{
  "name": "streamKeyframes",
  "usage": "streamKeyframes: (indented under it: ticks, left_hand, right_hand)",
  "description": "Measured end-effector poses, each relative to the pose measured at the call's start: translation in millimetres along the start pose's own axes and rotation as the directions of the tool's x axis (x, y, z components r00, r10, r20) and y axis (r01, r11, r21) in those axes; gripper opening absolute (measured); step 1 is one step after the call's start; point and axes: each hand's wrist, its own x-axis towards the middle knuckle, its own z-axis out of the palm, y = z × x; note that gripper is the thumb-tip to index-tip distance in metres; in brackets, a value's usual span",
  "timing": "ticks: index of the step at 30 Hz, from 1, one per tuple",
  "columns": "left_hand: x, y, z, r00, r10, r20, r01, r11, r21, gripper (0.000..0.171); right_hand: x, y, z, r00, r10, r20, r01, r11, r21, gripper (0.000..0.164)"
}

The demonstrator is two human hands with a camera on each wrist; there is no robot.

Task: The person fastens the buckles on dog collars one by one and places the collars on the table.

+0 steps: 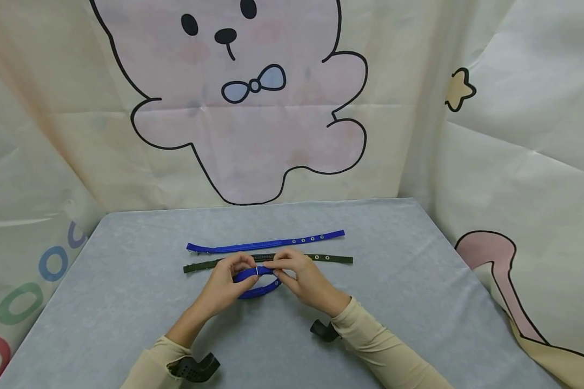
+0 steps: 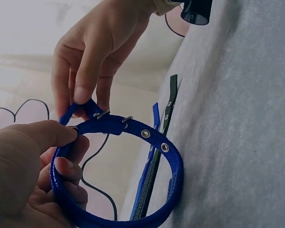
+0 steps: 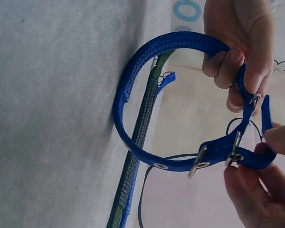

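Note:
Both hands hold a blue collar (image 1: 259,292) bent into a closed loop above the table. My left hand (image 1: 229,283) pinches the band between thumb and fingers, beside the metal buckle. My right hand (image 1: 309,278) pinches the strap end (image 3: 267,114), which is folded back at the buckle (image 3: 237,140). Metal-rimmed eyelets (image 2: 146,134) line the band, and a second metal loop (image 3: 198,162) sits around it near the buckle. In the left wrist view, the left thumb covers part of the band.
A second blue collar (image 1: 253,247) lies stretched out at the back of the grey cloth-covered table (image 1: 126,281). In front of it lies a dark green collar (image 1: 338,259), partly hidden behind the hands. Cartoon-printed curtains (image 1: 292,135) stand behind and at both sides.

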Motion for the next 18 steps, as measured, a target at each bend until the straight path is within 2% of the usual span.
streamKeyframes:
  ticks: [5,12,18]
  left_hand:
    - [0.5,-1.4,1.3,1.0,-0.005,-0.004,0.005,1.0,0.006,0.017]
    - [-0.2,-3.7,3.2,1.0,-0.001,0.025,0.001,1.0,-0.006,0.016]
    - [-2.0,0.1,4.0,1.0,0.009,0.025,-0.009,1.0,0.006,0.018]
  right_hand:
    - [1.4,-3.8,-0.6,1.0,0.009,0.004,-0.009,0.999,-0.036,0.024]
    - [1.3,-8.6,1.1,1.0,0.027,0.004,-0.026,0.99,-0.135,0.024]
    - [1.1,-9.8,4.0,1.0,0.014,-0.017,-0.017,0.982,-0.187,0.025]
